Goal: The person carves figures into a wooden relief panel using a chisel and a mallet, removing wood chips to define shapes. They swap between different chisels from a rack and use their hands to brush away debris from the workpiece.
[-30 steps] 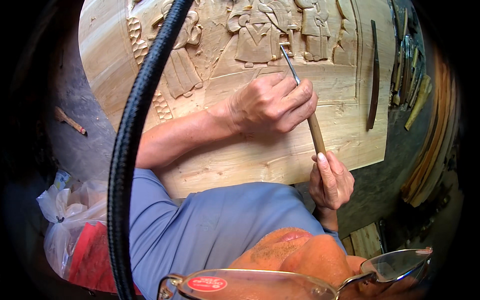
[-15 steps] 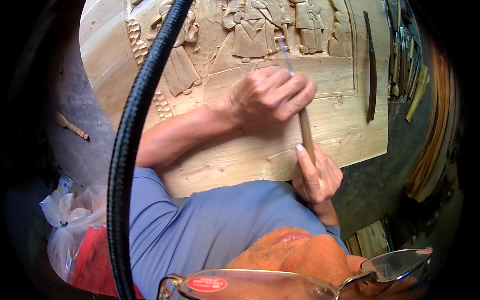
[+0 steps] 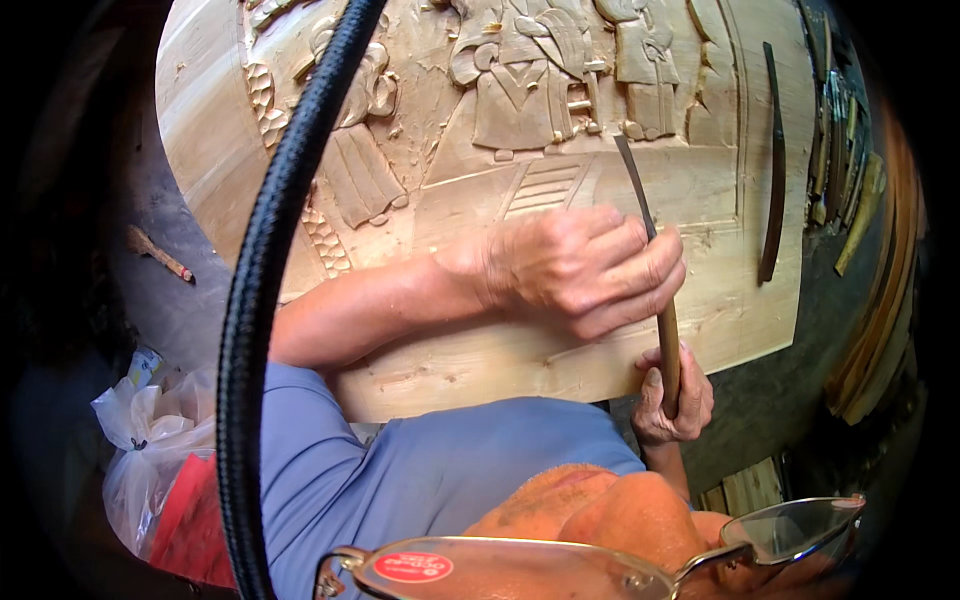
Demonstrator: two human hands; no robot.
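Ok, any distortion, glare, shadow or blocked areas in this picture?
Head view: black vignetting fills the corners; wood strips at right look bowed, likely by the lens; a black cable hides part of the carved panel; shade lies below the left forearm; glints mark the glasses; the carving tool reads clearly.

We hold a slim chisel (image 3: 668, 335) in both hands: our left hand (image 3: 600, 275) grips it midway, our right hand (image 3: 690, 400) wraps the end of its handle. Its tip is just beside the feet of a carved figure (image 3: 648, 75) on a pale wooden board (image 3: 720, 310). A long dark tool (image 3: 772, 180) lies near the board's right edge. To our left, we see a stick (image 3: 160, 253) and a see-through plastic bag (image 3: 150, 430); a black cable (image 3: 262, 290) crosses our view.
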